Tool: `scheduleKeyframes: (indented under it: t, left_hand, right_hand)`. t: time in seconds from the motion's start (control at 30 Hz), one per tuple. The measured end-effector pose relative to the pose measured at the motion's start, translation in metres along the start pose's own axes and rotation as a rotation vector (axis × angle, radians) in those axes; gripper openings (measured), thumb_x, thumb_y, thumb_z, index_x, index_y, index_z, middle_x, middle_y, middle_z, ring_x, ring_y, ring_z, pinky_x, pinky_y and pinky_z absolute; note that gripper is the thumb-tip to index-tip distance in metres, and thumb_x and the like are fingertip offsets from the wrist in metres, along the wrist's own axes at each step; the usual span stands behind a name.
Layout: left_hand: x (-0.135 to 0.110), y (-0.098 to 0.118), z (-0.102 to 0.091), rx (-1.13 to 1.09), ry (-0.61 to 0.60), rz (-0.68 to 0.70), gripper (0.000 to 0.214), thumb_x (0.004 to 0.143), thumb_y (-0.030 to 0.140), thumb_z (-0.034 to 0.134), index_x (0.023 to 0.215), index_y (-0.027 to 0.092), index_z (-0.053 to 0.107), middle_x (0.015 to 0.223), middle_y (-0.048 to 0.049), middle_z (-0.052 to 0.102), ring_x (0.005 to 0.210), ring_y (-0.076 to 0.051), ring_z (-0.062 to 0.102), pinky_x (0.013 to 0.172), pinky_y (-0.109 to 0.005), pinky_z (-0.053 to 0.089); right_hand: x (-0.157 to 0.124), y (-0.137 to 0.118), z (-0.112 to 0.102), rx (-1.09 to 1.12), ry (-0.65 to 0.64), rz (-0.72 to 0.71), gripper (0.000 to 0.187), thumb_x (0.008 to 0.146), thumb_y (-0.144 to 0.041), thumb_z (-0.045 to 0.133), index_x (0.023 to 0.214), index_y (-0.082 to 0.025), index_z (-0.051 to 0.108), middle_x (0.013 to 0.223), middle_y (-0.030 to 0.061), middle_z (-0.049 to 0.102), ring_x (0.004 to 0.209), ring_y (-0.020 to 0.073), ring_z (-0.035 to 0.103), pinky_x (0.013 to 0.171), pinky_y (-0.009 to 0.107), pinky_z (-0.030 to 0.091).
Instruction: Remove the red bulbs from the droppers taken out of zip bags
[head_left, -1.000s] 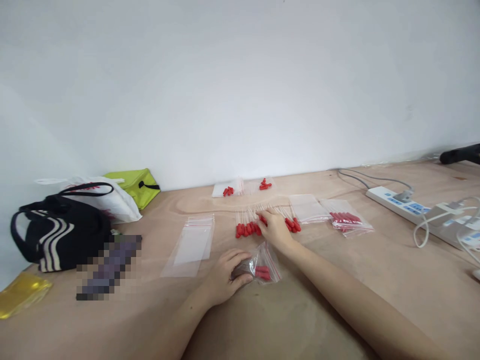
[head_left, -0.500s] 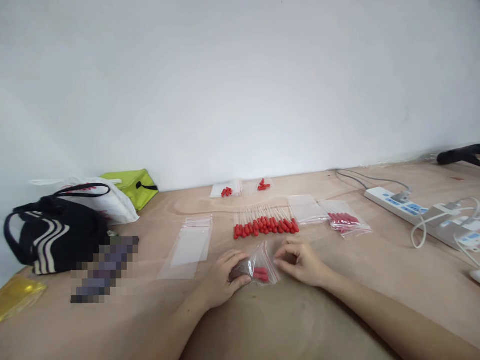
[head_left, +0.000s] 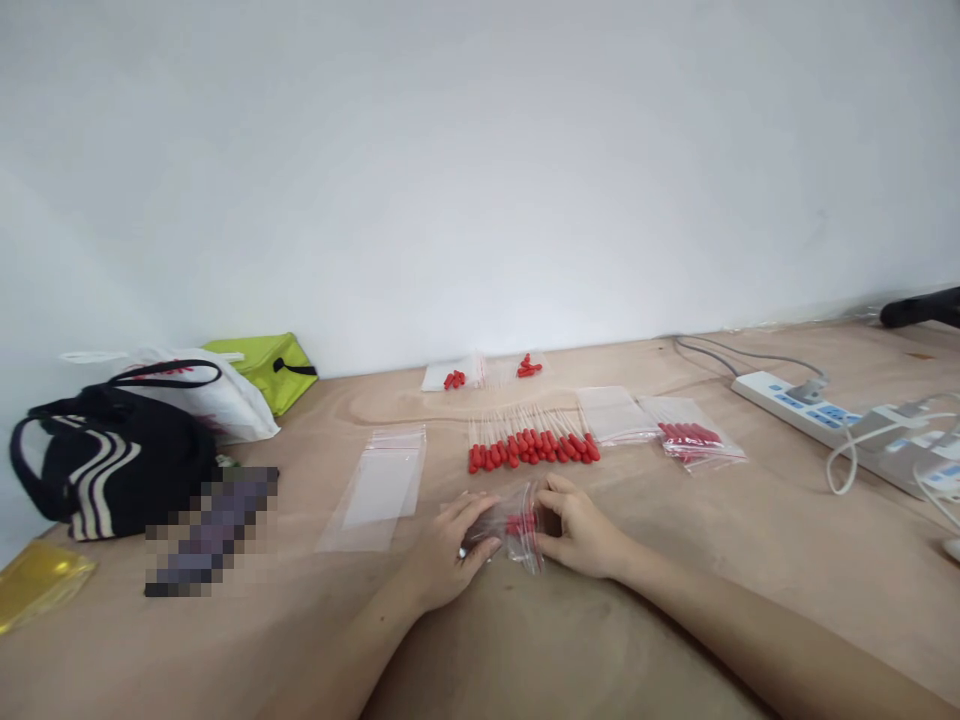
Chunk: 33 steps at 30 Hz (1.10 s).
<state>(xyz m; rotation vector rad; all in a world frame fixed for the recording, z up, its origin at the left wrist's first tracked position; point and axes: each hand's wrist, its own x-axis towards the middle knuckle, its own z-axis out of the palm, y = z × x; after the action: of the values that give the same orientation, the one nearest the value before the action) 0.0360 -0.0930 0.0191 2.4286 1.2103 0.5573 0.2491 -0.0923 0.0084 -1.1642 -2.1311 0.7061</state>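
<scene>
A small clear zip bag [head_left: 516, 527] with red-tipped sticks inside lies on the wooden table [head_left: 675, 560] between my hands. My left hand [head_left: 442, 552] grips its left end with closed fingers. My right hand [head_left: 581, 528] pinches its right edge. Just beyond lies a row of loose red-tipped sticks [head_left: 532, 443]. An empty clear zip bag [head_left: 379, 487] rests to the left of my hands.
Filled bags lie at the right [head_left: 694, 437] and near the wall [head_left: 452, 378]. A black striped bag [head_left: 109, 465], a white bag [head_left: 202, 395] and a green pouch [head_left: 266, 368] sit at the left. A power strip [head_left: 806, 410] with cables lies at the right.
My right hand left the row of sticks, came back toward me and closed on the right edge of the bag. My left hand kept hold of the bag.
</scene>
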Motion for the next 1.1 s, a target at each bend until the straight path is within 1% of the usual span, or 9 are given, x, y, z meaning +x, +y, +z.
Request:
scheduleKeyframes:
  t: [0.13, 0.27, 0.43, 0.6, 0.73, 0.83, 0.9, 1.0, 1.1]
  left_hand:
    - [0.001, -0.001, -0.004, 0.068, -0.07, 0.069, 0.047, 0.08, 0.037, 0.05, 0.124, 0.023, 0.041, 0.127, -0.0068, 0.047, 0.122, -0.023, 0.037, 0.103, -0.046, 0.029]
    - [0.001, -0.004, -0.01, 0.093, -0.155, 0.152, 0.051, 0.081, 0.041, 0.048, 0.128, 0.023, 0.037, 0.133, -0.0059, 0.041, 0.128, -0.021, 0.027, 0.105, -0.045, 0.025]
    - [0.003, -0.001, -0.015, 0.11, -0.29, 0.123, 0.051, 0.083, 0.044, 0.042, 0.13, 0.024, 0.034, 0.136, -0.005, 0.036, 0.127, -0.02, 0.028, 0.106, -0.046, 0.02]
    - [0.003, -0.001, -0.017, 0.134, -0.333, 0.087, 0.054, 0.083, 0.048, 0.041, 0.131, 0.025, 0.033, 0.138, -0.0046, 0.031, 0.129, -0.02, 0.025, 0.106, -0.047, 0.019]
    - [-0.002, -0.004, -0.021, 0.14, -0.306, 0.074, 0.053, 0.083, 0.047, 0.041, 0.131, 0.028, 0.03, 0.139, -0.0036, 0.029, 0.129, -0.021, 0.024, 0.105, -0.047, 0.021]
    - [-0.005, -0.005, -0.023, 0.149, -0.281, 0.082, 0.052, 0.083, 0.045, 0.042, 0.131, 0.03, 0.03, 0.139, -0.0027, 0.03, 0.128, -0.022, 0.026, 0.104, -0.048, 0.021]
    - [-0.007, -0.005, -0.024, 0.158, -0.254, 0.082, 0.053, 0.081, 0.045, 0.046, 0.13, 0.03, 0.033, 0.137, -0.0029, 0.034, 0.126, -0.023, 0.03, 0.104, -0.048, 0.022]
    - [-0.008, -0.007, -0.023, 0.143, -0.177, 0.049, 0.045, 0.079, 0.044, 0.05, 0.121, 0.027, 0.047, 0.129, -0.0041, 0.046, 0.121, -0.023, 0.039, 0.101, -0.044, 0.031]
    - [-0.005, -0.014, -0.018, 0.104, -0.001, -0.063, 0.029, 0.084, 0.036, 0.042, 0.102, 0.023, 0.061, 0.112, -0.0047, 0.059, 0.105, -0.019, 0.052, 0.091, -0.036, 0.041]
  right_hand:
    - [-0.002, 0.004, -0.007, -0.042, 0.018, -0.012, 0.014, 0.058, -0.015, 0.06, 0.069, -0.017, 0.051, 0.077, 0.0015, 0.047, 0.072, 0.0142, 0.046, 0.066, 0.026, 0.039]
    - [-0.006, 0.008, -0.013, -0.068, -0.014, -0.055, 0.023, 0.054, -0.013, 0.062, 0.075, -0.017, 0.052, 0.079, 0.0014, 0.048, 0.073, 0.0148, 0.047, 0.067, 0.027, 0.039]
    - [-0.004, 0.01, -0.011, -0.009, -0.02, -0.037, 0.02, 0.058, -0.024, 0.068, 0.071, -0.017, 0.054, 0.082, 0.002, 0.049, 0.076, 0.015, 0.048, 0.069, 0.028, 0.04]
    - [0.002, 0.016, -0.018, 0.062, -0.006, 0.019, 0.02, 0.052, -0.013, 0.068, 0.062, -0.016, 0.051, 0.075, -0.0008, 0.05, 0.068, 0.011, 0.048, 0.061, 0.022, 0.039]
    - [0.004, 0.022, -0.03, 0.241, -0.129, 0.144, 0.02, 0.056, -0.015, 0.067, 0.068, -0.016, 0.051, 0.064, -0.0051, 0.051, 0.057, 0.0075, 0.046, 0.053, 0.02, 0.037]
    - [0.007, 0.026, -0.041, 0.527, -0.249, 0.226, 0.025, 0.061, -0.029, 0.069, 0.074, -0.016, 0.052, 0.064, -0.0044, 0.056, 0.052, 0.007, 0.049, 0.05, 0.021, 0.039]
    - [0.009, 0.03, -0.052, 0.652, -0.277, 0.26, 0.03, 0.061, -0.037, 0.069, 0.077, -0.015, 0.054, 0.064, -0.003, 0.059, 0.051, 0.0073, 0.052, 0.051, 0.022, 0.042]
    - [0.01, 0.04, -0.075, 0.699, -0.193, 0.281, 0.033, 0.059, -0.039, 0.071, 0.078, -0.015, 0.058, 0.063, -0.0025, 0.06, 0.051, 0.0067, 0.051, 0.054, 0.023, 0.044]
    - [0.008, 0.052, -0.102, 0.675, -0.047, 0.317, 0.032, 0.059, -0.037, 0.072, 0.08, -0.016, 0.06, 0.065, -0.0016, 0.061, 0.053, 0.0066, 0.051, 0.052, 0.021, 0.043]
